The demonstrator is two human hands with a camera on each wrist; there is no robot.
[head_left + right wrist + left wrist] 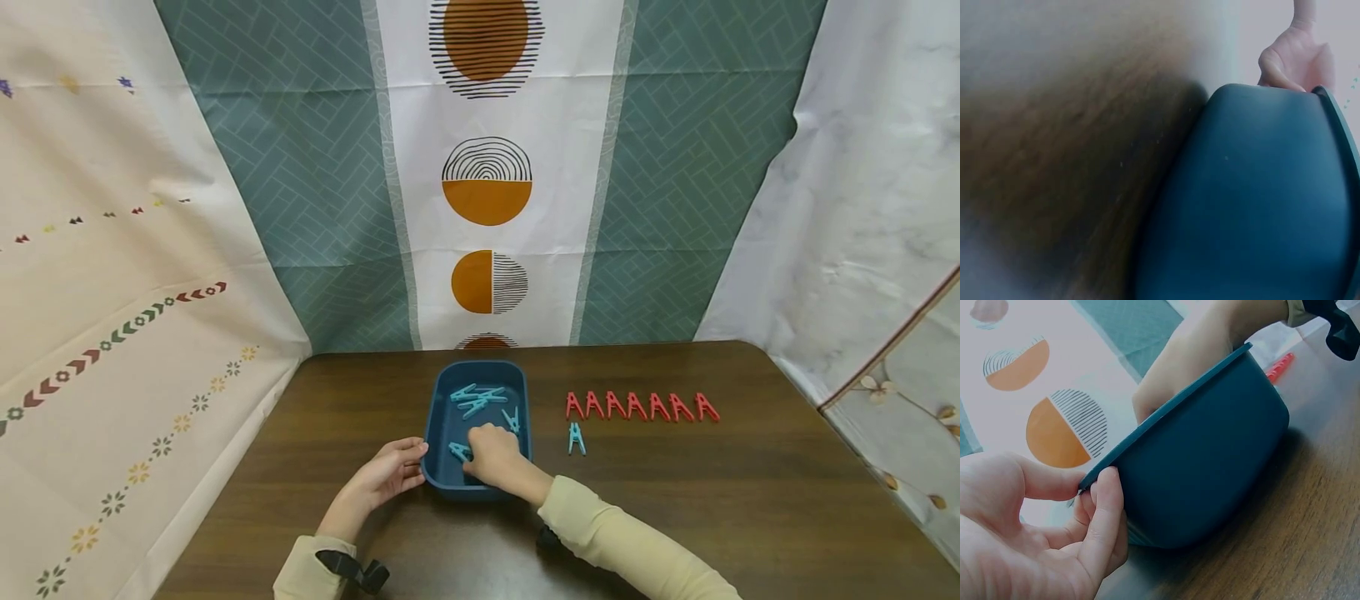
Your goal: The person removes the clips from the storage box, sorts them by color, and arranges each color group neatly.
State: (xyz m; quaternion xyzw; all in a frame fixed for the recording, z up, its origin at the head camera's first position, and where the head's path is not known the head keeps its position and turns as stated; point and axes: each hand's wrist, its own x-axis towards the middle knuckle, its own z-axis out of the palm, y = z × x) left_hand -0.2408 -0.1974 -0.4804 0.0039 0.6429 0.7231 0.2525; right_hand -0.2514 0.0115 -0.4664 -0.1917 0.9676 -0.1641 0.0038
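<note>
While the left hand [386,477] pinches the near left corner of the bin [438,433], thumb on the rim and fingers curled against the outer wall, the right hand [491,454] reaches down inside it with knuckles up. Its fingertips are at a blue peg [459,452] on the bin floor; whether they grip it I cannot tell, since the hand hides them. Both arms wear cream sleeves, and a black strap crosses the left wrist.

Smooth dark-blue plastic forms the bin, a rounded rectangle with a thin lip, standing on a dark brown wood-grain table [750,500]. More blue pegs [477,398] lie heaped at its far end, and one leans by the right wall.

Just right of the bin a single peg [576,437] lies on the table. Beyond it, seven red pegs [642,406] sit in a neat row, side by side.

Printed cloths hang behind: teal herringbone with orange circles, cream with small flowers at left, pale marble at right.
</note>
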